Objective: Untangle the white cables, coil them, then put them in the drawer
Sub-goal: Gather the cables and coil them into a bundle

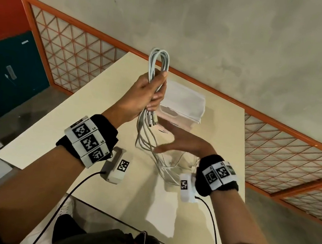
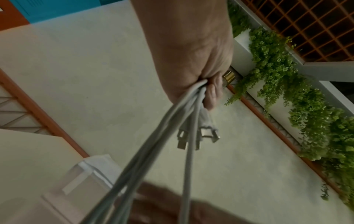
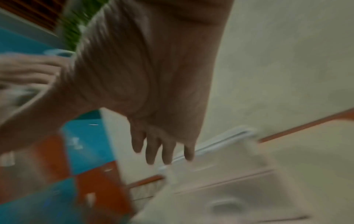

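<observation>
Two hands: left, right. One bundle of white cables; strand number indistinct. Three metal plugs visible. One drawer box. One desk. Two wrist cameras.

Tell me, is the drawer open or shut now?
Cannot tell. The drawer on the table is half hidden behind the left hand and cables, and blurred in the wrist views.

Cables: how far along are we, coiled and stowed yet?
Partly coiled: the left hand grips a looped bundle of white cables, plugs dangling below. In hand: loose strands trail to the table past the open right hand. Left: finish coiling, then fill the drawer.
</observation>
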Available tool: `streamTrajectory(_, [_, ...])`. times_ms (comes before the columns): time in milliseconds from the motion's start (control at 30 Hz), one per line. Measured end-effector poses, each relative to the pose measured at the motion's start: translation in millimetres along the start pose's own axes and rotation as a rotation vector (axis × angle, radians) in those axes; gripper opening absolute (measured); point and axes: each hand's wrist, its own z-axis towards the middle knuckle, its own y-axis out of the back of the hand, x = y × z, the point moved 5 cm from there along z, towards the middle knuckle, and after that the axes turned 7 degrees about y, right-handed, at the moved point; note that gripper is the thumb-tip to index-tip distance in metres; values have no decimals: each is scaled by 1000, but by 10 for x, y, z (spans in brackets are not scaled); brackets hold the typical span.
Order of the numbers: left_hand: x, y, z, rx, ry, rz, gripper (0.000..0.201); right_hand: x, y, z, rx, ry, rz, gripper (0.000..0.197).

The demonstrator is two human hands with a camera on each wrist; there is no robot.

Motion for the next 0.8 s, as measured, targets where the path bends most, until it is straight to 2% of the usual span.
streamTrajectory(67, [-16, -23, 29, -2, -13, -18, 36, 313, -151, 137, -30, 115, -14, 93])
streamTrajectory(100, [-29, -20, 46, -1, -20, -26, 36, 423, -229, 194, -17, 180, 19, 78])
streamTrajectory(167, [-60, 43, 63, -6, -22, -37, 36, 491, -373, 267, 24, 287, 139, 29])
streamTrajectory(200, [-67, 96, 65, -8, -15, -44, 36, 461, -395, 268, 23, 296, 209, 12])
streamTrajectory(267, [-73, 240, 56, -31, 1, -54, 37, 322, -350, 218, -19, 233, 252, 23])
streamTrajectory(400, [-82, 529, 18, -154, -37, 51, 42, 81, -283, 47, 54, 162, 25, 37])
streamTrajectory(500, [-84, 662, 6, -280, -111, 205, 42, 225, -190, -101, 26, 189, 44, 40])
streamTrajectory(600, [-67, 731, 22, -364, -141, 220, 37, 384, -111, -176, 17, 181, -8, 54])
streamTrajectory(800, [-31, 633, 44, -328, -149, 257, 32, 499, 89, -292, 40, 198, -136, 45])
